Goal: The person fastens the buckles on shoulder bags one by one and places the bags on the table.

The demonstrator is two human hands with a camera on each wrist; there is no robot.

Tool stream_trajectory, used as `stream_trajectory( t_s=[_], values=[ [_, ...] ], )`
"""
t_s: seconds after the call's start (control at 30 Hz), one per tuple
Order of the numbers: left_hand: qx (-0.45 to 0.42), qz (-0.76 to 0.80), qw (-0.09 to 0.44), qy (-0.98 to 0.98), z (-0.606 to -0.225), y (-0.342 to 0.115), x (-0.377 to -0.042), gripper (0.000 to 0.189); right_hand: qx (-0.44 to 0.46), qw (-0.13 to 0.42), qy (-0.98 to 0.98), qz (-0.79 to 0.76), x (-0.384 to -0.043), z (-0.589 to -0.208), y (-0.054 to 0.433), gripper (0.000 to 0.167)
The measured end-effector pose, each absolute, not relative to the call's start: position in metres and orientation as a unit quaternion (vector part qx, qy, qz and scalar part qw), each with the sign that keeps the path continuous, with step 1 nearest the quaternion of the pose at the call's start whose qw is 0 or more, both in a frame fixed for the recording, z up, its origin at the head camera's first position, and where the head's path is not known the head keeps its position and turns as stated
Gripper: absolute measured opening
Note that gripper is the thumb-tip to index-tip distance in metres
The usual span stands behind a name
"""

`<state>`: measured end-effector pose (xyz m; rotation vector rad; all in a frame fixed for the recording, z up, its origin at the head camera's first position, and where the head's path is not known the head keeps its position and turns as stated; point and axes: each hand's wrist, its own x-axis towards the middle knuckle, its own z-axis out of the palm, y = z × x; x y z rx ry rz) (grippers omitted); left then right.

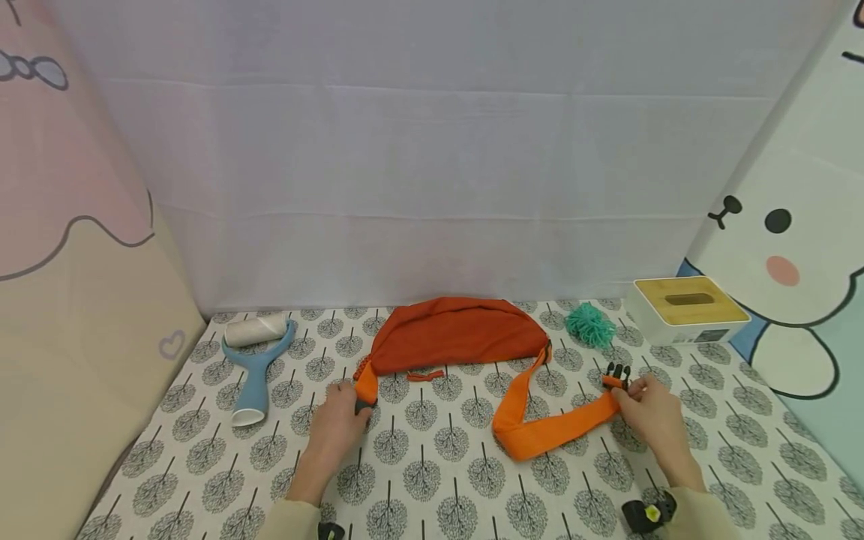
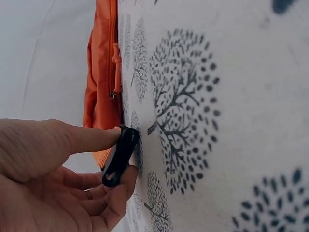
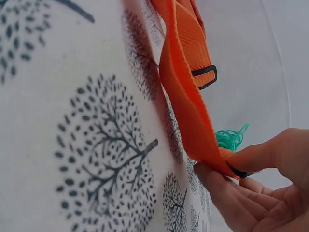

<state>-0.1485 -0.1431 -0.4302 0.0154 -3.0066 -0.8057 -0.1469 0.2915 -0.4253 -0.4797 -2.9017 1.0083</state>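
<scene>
A rust-orange waist bag [image 1: 459,334] lies at the back middle of the table, its zipper pull [image 2: 117,67] hanging at the front. My left hand [image 1: 337,421] pinches the black female buckle half [image 2: 120,157] on the bag's short left strap, thumb on one edge and fingers on the other. From the bag's right end a long orange strap [image 1: 560,435] runs forward, folds and turns right. At its far end my right hand [image 1: 649,412] pinches the strap beside the black pronged buckle half [image 1: 617,373]. A black slider [image 3: 205,77] sits on the strap near the bag.
A lint roller [image 1: 255,367] with a blue handle lies at the back left. Behind my right hand are a teal yarn bundle [image 1: 590,325] and a white tissue box [image 1: 688,310] with a wooden lid. A white curtain [image 1: 432,187] hangs behind the table.
</scene>
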Motion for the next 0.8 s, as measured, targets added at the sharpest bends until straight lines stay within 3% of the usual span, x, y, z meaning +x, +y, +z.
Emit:
stream_trajectory(
  t_s=[0.33, 0.53, 0.8],
  values=[
    [-0.011, -0.357, 0.034, -0.934, -0.4331, -0.1503, -0.1492, 0.020, -0.158, 0.014, -0.918, 0.363, -0.1456, -0.4236, 0.2923, 0.033],
    [-0.001, -0.391, 0.014, -0.920, -0.4294, -0.1504, -0.1471, 0.027, -0.187, -0.001, -0.890, 0.417, -0.1477, -0.4227, 0.2902, 0.034],
    [0.014, -0.443, 0.001, -0.897, -0.4250, -0.1507, -0.1499, 0.037, -0.152, -0.052, -0.783, 0.600, -0.1535, -0.4228, 0.2903, 0.043]
  ],
)
